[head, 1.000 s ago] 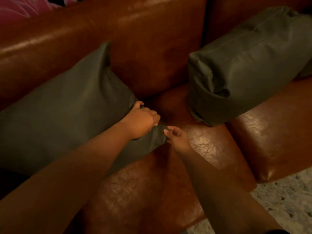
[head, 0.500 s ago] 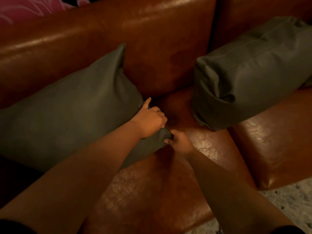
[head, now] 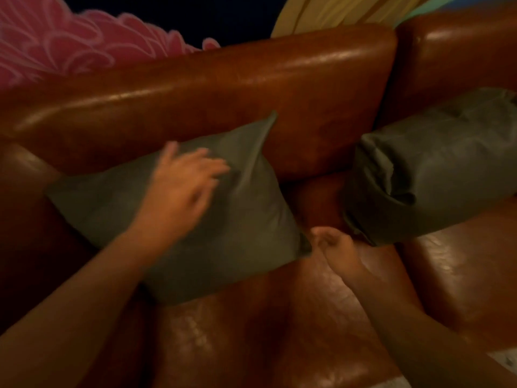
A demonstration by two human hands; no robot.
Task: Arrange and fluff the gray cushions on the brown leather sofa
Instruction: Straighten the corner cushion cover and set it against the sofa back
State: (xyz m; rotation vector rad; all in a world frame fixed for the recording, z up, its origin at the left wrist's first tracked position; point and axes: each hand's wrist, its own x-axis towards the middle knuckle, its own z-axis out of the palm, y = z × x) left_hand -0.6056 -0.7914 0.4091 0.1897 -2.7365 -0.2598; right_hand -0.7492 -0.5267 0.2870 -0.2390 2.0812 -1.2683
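A gray cushion (head: 223, 219) leans against the backrest of the brown leather sofa (head: 251, 79), on the left seat. My left hand (head: 181, 183) lies over the cushion's upper face with fingers spread, blurred by motion. My right hand (head: 333, 245) hovers just off the cushion's lower right corner, fingers loosely curled, holding nothing. A second gray cushion (head: 430, 175), folded and rumpled, rests to the right across the gap between the seats.
A pink ruffled fabric (head: 56, 43) shows behind the sofa's back at upper left, and a yellow cloth (head: 335, 12) at upper right. A strip of pale floor (head: 503, 359) appears at the lower right, past the seat's front edge.
Both hands let go of the cushion's lower right corner. My left hand moved up onto the cushion's face with fingers spread. The view pulled back and upward.
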